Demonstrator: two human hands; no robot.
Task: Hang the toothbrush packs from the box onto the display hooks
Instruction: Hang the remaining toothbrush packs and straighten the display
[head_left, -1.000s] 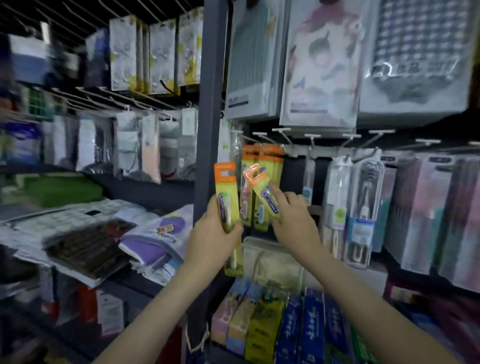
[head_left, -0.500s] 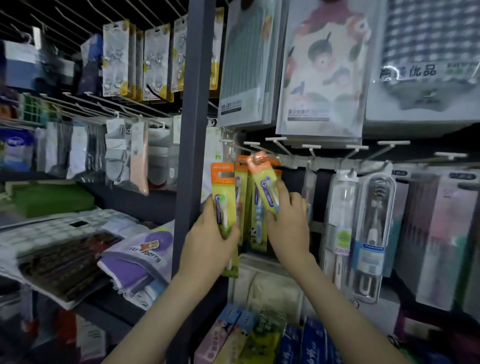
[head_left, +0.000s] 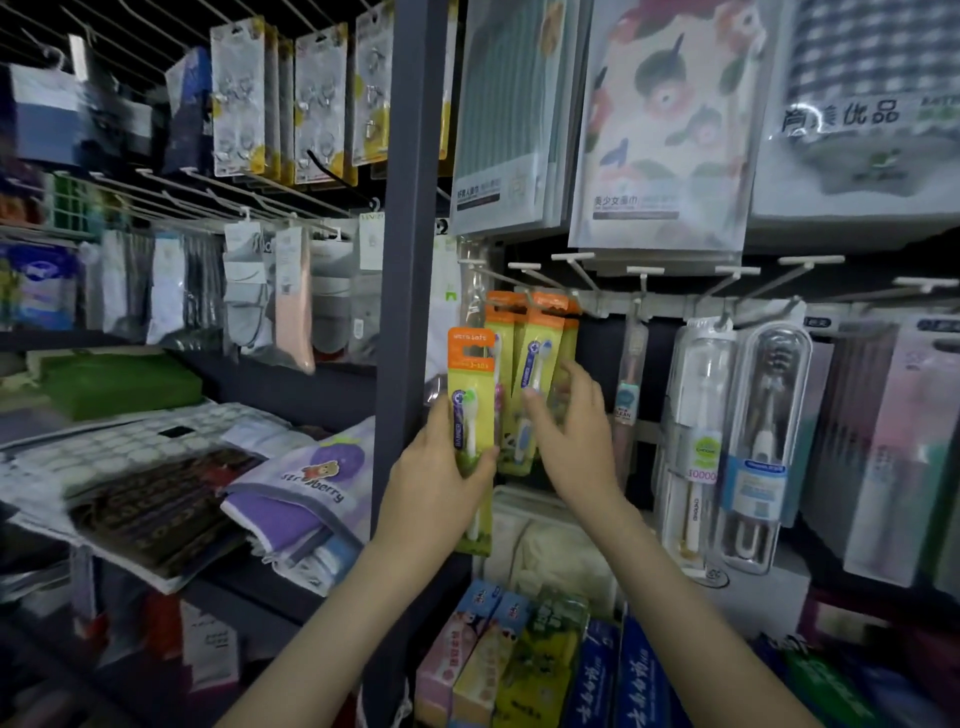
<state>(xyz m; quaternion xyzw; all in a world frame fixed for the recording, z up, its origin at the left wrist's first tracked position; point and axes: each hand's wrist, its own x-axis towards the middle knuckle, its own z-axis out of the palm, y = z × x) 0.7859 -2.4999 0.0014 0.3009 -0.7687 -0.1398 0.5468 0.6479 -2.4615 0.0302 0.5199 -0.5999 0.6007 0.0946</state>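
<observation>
My left hand (head_left: 441, 483) grips an orange-and-yellow toothbrush pack (head_left: 470, 379) upright, in front of the dark shelf post (head_left: 408, 260). Just to its right, several matching packs (head_left: 506, 332) hang from a white display hook (head_left: 532, 297). The front pack of the bunch (head_left: 540, 353) hangs straight. My right hand (head_left: 569, 441) holds its lower part, thumb on the front and fingers at its right edge. The box is out of view.
Bare white hooks (head_left: 644, 271) jut out to the right, above boxed electric toothbrushes (head_left: 763, 441). Large towel packs (head_left: 670, 130) hang overhead. Toothpaste boxes (head_left: 545, 660) stand below my arms. Folded cloths and pouches (head_left: 296, 483) lie on the left shelf.
The pack in my right hand went from tilted at the hook to hanging straight on it, and that hand slid lower. My left hand kept its pack almost still.
</observation>
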